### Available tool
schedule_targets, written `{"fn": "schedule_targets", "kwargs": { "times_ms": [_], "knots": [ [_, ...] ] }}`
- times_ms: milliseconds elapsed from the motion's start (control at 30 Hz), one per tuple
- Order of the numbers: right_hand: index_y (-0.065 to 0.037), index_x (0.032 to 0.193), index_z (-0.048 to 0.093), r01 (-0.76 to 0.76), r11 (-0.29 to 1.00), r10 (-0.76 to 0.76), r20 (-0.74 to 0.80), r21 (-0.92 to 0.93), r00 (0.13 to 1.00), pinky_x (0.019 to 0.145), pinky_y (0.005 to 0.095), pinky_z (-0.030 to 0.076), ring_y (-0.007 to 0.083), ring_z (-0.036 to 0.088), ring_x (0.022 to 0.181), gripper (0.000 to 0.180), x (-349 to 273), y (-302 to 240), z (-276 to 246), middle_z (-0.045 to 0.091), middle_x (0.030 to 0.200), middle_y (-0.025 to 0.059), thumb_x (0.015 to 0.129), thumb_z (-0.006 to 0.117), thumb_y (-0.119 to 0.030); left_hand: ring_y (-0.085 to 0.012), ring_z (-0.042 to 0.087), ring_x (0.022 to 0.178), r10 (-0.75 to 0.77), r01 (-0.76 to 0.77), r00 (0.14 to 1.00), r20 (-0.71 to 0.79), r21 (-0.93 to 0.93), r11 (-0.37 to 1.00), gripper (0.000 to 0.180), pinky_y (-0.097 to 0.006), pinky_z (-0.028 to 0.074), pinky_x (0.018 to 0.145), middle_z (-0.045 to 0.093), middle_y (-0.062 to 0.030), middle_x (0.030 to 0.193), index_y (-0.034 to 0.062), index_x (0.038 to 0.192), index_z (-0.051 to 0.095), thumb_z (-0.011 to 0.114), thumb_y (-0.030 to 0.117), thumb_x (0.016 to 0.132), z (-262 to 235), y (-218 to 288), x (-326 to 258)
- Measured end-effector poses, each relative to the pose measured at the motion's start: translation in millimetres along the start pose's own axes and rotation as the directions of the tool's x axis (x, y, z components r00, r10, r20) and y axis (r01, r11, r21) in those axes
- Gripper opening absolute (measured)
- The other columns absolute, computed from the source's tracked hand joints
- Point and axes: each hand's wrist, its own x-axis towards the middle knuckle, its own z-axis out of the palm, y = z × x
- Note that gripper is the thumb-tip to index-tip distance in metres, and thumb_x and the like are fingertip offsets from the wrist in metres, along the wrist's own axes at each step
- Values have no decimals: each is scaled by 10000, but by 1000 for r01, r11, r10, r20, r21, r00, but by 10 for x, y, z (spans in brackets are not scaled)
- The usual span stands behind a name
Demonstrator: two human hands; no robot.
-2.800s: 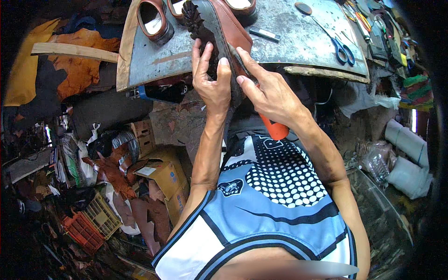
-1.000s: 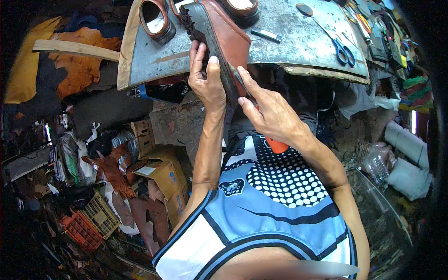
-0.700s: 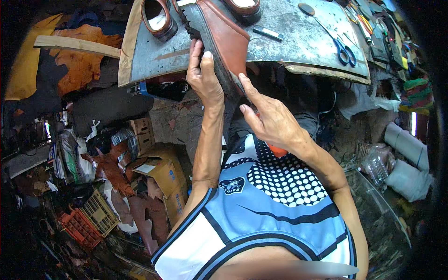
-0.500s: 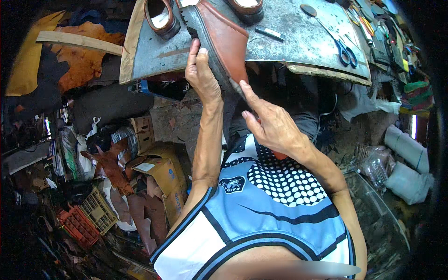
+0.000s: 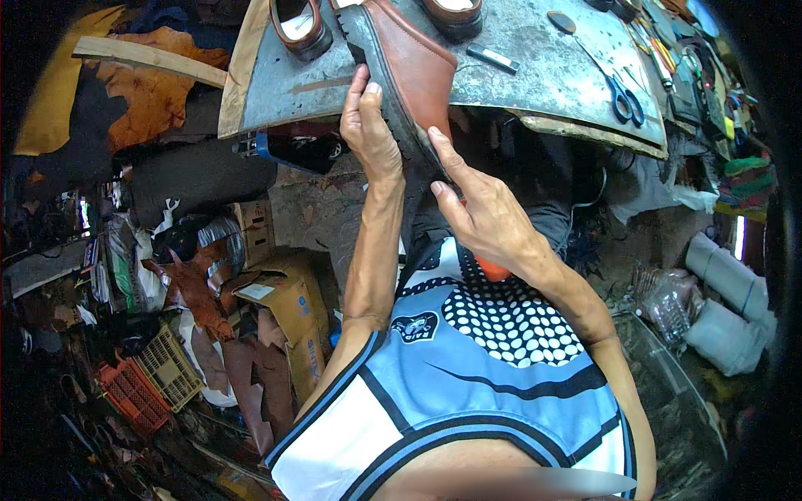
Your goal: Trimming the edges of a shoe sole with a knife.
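Note:
A brown leather boot (image 5: 413,63) with a thick black sole is tilted over the near edge of the bench, its heel end toward me. My left hand (image 5: 373,134) grips it from the left, with fingers and thumb against the black sole (image 5: 380,88). On the other side my right hand (image 5: 489,213) is closed round an orange-handled tool (image 5: 493,270), mostly hidden under the palm. Its index finger presses at the sole's edge near the heel; the tool's working end is hard to make out there.
Two brown shoes, one left (image 5: 298,29) and one right (image 5: 455,18), stand on the metal-topped bench (image 5: 543,83). Blue-handled scissors (image 5: 625,102), a small flat bar (image 5: 493,58) and several hand tools lie rightward. A cardboard box (image 5: 288,305), crates (image 5: 171,367) and leather scraps fill the left floor.
The boot and both hands appear slightly farther right, along with the whole bench, as the view shifts. My right index finger stays on the sole's edge near the heel.

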Motion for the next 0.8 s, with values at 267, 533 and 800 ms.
{"fn": "schedule_targets", "kwargs": {
  "times_ms": [267, 533, 800],
  "knots": [
    [-52, 1560, 298, -78, 997, 79, 78, -16, 994, 834, 446, 541, 423, 696, 951, 649, 87, -76, -77, 645, 1195, 310, 968, 552, -129, -135, 625, 1004, 0, 0, 1000, 6, -61, 998, 494, -264, 518, 875, 646, -147, 1210, -97, 1360, 541, 551, 217, 978, -36, -41, 16],
    [-59, 1570, 277, -115, 993, 116, 91, -21, 989, 754, 438, 545, 370, 699, 783, 669, 156, -72, -89, 649, 1171, 320, 967, 559, -126, -199, 587, 1179, 25, -24, 999, 32, -31, 999, 496, -318, 461, 1016, 597, -189, 1343, -108, 1339, 559, 569, 218, 966, -84, -171, 37],
    [-82, 1579, 268, -115, 993, 117, 64, -25, 991, 730, 431, 547, 346, 701, 738, 670, 192, -68, -107, 645, 1174, 326, 974, 551, -141, -302, 514, 1330, 79, -81, 996, 42, 28, 996, 489, -379, 381, 1129, 503, -268, 1453, -112, 1314, 580, 572, 216, 952, -89, -205, 11]
  ]
}}
